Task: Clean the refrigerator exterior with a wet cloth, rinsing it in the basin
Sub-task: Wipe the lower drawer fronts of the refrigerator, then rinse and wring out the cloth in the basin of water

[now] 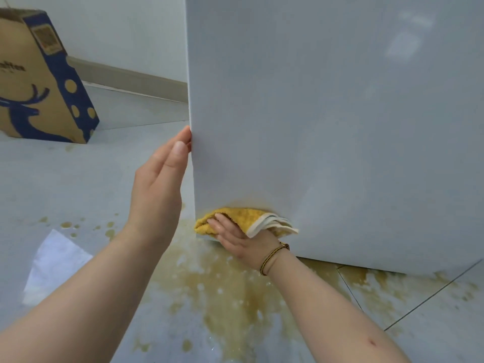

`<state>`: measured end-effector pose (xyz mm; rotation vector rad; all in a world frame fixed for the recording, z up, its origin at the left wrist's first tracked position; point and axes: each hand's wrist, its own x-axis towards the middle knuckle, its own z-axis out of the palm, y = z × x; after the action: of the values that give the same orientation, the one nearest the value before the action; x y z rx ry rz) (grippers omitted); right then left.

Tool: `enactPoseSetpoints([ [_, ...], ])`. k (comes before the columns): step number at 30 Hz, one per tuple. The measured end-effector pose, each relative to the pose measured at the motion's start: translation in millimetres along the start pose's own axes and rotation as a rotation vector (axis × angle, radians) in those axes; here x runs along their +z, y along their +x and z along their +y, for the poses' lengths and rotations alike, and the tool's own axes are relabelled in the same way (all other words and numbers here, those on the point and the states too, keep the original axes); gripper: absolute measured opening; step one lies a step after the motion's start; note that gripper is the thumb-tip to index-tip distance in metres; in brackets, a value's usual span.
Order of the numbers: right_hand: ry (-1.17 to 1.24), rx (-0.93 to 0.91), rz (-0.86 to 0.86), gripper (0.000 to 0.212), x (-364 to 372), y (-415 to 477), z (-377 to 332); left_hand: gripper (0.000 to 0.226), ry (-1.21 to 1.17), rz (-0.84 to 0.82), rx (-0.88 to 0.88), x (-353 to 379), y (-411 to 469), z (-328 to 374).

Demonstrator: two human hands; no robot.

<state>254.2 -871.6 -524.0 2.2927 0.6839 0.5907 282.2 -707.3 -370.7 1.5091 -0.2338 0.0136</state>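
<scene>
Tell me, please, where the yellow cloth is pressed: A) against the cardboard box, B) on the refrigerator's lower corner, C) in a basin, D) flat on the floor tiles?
B: the right hand presses the yellow cloth against the refrigerator near its bottom corner.

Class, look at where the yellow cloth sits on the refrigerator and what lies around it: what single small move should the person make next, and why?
Probably slide the yellow cloth sideways along the refrigerator's bottom edge. The right hand presses it near the lower corner, where a faint yellowish smear shows on the panel just above it, and the left hand steadies the side edge. The brownish spill on the floor lies below.
</scene>
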Motion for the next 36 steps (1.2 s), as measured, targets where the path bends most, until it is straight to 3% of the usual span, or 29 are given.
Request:
enactPoseSetpoints([
  [3, 0.26, 0.059, 0.005, 0.05, -12.9, -17.0, 3.4, 0.039, -0.032, -0.015, 0.023, 0.0, -3.0, 3.0],
  [6, 0.477, 0.175, -0.066, 0.009, -30.1, -41.1, 11.0, 0.032, -0.017, 0.004, 0.037, -0.4, -5.6, 4.9],
  [7, 0.571, 0.242, -0.048, 0.021, -32.5, -48.6, 12.2, 0.033, -0.005, 0.006, 0.036, 0.2, -7.8, 5.2],
  [9, 0.799, 0.495, 0.026, 0.018, -47.1, -59.2, 19.0, 0.032, 0.104, 0.029, 0.063, 0.5, -14.7, 3.4],
  [13, 1.237, 0.898, 0.124, 0.043, -97.8, -54.8, 35.3, 0.017, 0.411, 0.071, 0.257, 1.4, -32.4, 4.8],
  [15, 1.435, 0.974, 0.153, 0.038, -128.6, -44.6, 45.2, 0.01, 0.402, 0.024, 0.18, 3.8, -35.8, 14.8],
  [18, 1.676, 1.115, 0.263, 0.041, -165.3, -27.2, 62.9, 0.017, 0.397, -0.163, -0.087, -0.3, -35.2, 28.9],
  [20, 1.881, 1.195, 0.284, 0.038, -183.1, -18.1, 72.8, 0.005, 0.358, -0.274, -0.195, -9.8, -35.3, 35.0],
  [23, 2.272, 1.229, 0.246, 0.035, -202.2, 5.1, 84.5, 0.022, 0.111, -0.449, -0.228, -26.0, -33.9, 48.4],
  [25, 2.44, 1.159, 0.198, 0.034, -211.3, 22.2, 90.7, 0.029, -0.034, -0.514, -0.196, -26.0, -28.9, 55.6],
  [29, 2.515, 1.058, 0.105, 0.024, -223.9, 51.9, 107.0, 0.013, -0.204, -0.363, -0.145, -28.1, -17.2, 73.7],
  [33, 2.278, 0.935, -0.105, 0.048, -256.4, 86.0, 131.2, 0.019, -0.203, -0.197, -0.189, -47.0, -13.6, 109.0],
  [36, 2.004, 0.934, -0.157, 0.022, -288.4, 119.2, 151.3, 0.008, -0.198, -0.09, -0.259, -68.2, -11.8, 151.0],
])
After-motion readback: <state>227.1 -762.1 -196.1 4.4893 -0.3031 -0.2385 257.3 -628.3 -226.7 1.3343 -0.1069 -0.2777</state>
